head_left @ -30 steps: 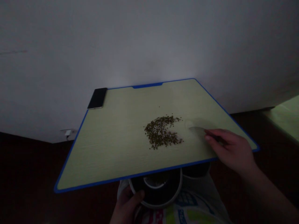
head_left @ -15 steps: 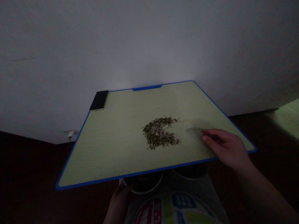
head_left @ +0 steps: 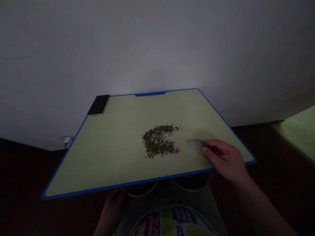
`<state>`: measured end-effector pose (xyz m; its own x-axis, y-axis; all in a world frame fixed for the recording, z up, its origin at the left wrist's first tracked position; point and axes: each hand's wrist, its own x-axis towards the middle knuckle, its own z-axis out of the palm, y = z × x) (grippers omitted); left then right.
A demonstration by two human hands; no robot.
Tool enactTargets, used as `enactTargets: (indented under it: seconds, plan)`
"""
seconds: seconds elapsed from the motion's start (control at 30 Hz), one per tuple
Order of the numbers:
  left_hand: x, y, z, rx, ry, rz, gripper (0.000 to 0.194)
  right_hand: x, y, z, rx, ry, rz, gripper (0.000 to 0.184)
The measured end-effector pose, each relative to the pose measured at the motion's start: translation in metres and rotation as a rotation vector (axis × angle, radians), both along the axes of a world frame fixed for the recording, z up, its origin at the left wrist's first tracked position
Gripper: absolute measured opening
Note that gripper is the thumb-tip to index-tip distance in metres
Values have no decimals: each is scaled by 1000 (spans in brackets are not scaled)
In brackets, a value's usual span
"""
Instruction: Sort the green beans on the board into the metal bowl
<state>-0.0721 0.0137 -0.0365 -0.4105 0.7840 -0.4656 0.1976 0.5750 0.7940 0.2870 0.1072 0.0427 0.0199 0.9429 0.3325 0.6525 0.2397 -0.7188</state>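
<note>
We are pinching a translucent plastic piece with a rounded edge (head_left: 194,143) in our right hand (head_left: 225,160), the fingers (head_left: 205,149) clenched on it and its curve lying towards the right front of the worktop. Just to its left, near the middle of the pale green, blue-edged worktop (head_left: 147,180), lies a crescent-shaped heap of small dark olive grains (head_left: 157,141), its open side facing the plastic piece. The step in hand looks like working that heap with the rounded edge; the next move calls for holding the edge low and flat against the open side so that few grains slip past. Our left hand (head_left: 112,208) sits below the front edge, partly hidden, and we cannot tell whether it grasps anything. Beside it, two dark bowls with pale rims (head_left: 141,193) show under the edge; a black phone (head_left: 97,105) lies at the far left corner.
</note>
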Motion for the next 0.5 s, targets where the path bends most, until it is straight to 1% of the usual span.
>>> enactTargets:
  seconds: [0.13,0.23,0.33,0.43,0.5]
  plan:
    - [3,-4,3,-23,-18,64,28,2,0,-1,20,-24,16,16]
    - [6,-8,4,-29,-46,112,38,3,-1,0,33,-16,36,15]
    - [9,-10,5,-33,-71,141,39,3,-1,2,41,-20,53,14]
    - [11,-10,8,-22,-95,128,37,4,-2,3,49,-21,66,12]
    - [12,-13,13,-17,-63,152,40,5,-2,2,53,-13,79,11]
